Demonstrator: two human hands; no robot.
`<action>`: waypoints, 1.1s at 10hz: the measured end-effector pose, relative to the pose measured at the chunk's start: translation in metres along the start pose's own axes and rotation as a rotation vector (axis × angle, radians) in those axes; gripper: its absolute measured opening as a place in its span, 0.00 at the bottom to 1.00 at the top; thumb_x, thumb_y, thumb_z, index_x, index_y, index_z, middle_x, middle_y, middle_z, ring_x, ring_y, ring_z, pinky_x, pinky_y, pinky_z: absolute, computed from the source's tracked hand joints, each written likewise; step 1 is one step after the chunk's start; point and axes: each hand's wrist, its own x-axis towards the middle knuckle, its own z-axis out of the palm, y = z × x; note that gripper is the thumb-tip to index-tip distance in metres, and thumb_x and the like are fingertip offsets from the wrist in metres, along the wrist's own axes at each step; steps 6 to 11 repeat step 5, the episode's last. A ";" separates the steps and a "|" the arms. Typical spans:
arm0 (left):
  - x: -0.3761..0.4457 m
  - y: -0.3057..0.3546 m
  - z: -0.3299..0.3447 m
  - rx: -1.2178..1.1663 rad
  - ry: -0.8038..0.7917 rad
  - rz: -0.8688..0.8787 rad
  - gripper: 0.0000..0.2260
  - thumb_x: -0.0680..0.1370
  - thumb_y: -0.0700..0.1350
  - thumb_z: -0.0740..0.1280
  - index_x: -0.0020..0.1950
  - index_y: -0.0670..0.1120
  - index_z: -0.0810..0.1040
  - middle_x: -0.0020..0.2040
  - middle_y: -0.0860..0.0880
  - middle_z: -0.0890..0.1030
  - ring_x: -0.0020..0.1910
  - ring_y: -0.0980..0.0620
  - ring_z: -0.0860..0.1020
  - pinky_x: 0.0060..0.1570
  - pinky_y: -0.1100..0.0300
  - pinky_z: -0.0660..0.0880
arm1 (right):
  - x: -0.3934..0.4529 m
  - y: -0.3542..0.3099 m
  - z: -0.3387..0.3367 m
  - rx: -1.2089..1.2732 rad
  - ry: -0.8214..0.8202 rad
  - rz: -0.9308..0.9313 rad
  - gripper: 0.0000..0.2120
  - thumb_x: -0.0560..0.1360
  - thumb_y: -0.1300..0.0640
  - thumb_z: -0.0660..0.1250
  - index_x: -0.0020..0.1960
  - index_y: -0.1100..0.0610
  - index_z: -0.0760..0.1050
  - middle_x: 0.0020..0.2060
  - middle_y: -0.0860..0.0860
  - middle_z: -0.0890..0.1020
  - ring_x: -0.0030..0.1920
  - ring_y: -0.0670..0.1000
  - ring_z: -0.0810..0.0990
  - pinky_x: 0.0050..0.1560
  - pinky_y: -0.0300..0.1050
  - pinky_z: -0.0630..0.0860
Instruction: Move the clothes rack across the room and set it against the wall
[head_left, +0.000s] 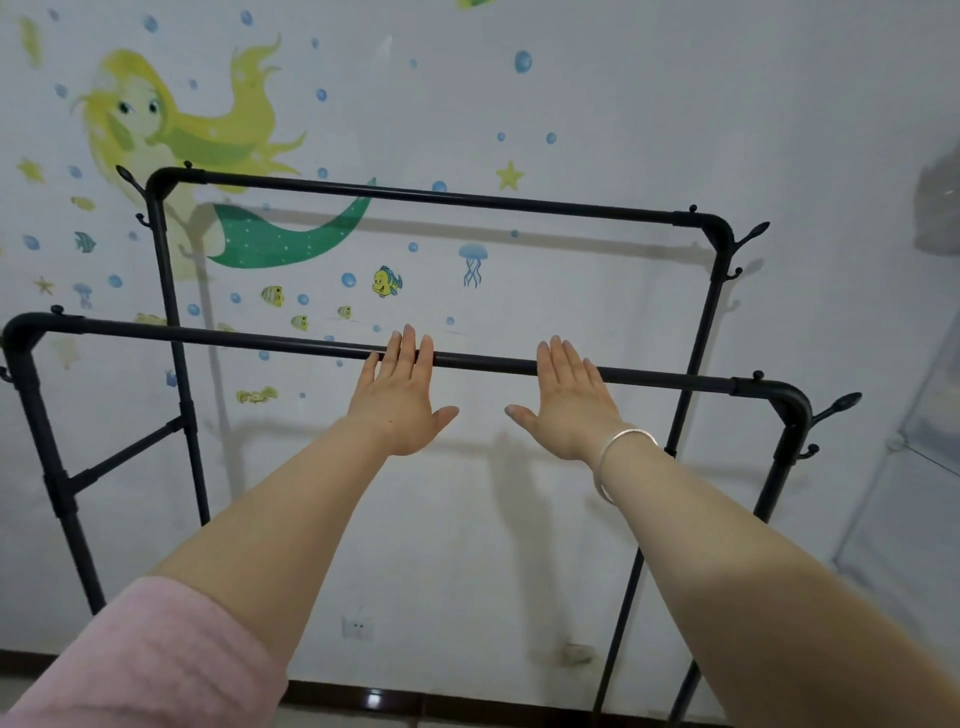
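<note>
Clothes rack (291, 340) sits close to the mermaid wall (623, 130), frame centre; left hand (400, 400) and right hand (569, 405) lie flat and released on its near bar, probably letting go.

Soft, even light casts faint shadows on the wall (623, 130); wide-angle bending and slight blur at edges.
</note>
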 end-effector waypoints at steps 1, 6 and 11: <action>0.000 0.002 -0.006 0.006 -0.044 0.003 0.40 0.78 0.65 0.51 0.77 0.43 0.35 0.78 0.42 0.37 0.76 0.45 0.36 0.72 0.46 0.40 | -0.001 0.003 -0.007 0.007 -0.049 -0.005 0.41 0.79 0.36 0.49 0.77 0.60 0.34 0.78 0.56 0.38 0.76 0.54 0.36 0.73 0.50 0.37; 0.000 0.001 -0.038 -0.006 -0.183 -0.021 0.39 0.78 0.64 0.54 0.78 0.46 0.39 0.79 0.44 0.39 0.77 0.45 0.40 0.72 0.44 0.42 | -0.026 0.013 -0.022 0.122 -0.080 -0.024 0.39 0.80 0.37 0.49 0.78 0.58 0.36 0.78 0.55 0.38 0.76 0.53 0.36 0.73 0.50 0.39; 0.000 0.001 -0.038 -0.006 -0.183 -0.021 0.39 0.78 0.64 0.54 0.78 0.46 0.39 0.79 0.44 0.39 0.77 0.45 0.40 0.72 0.44 0.42 | -0.026 0.013 -0.022 0.122 -0.080 -0.024 0.39 0.80 0.37 0.49 0.78 0.58 0.36 0.78 0.55 0.38 0.76 0.53 0.36 0.73 0.50 0.39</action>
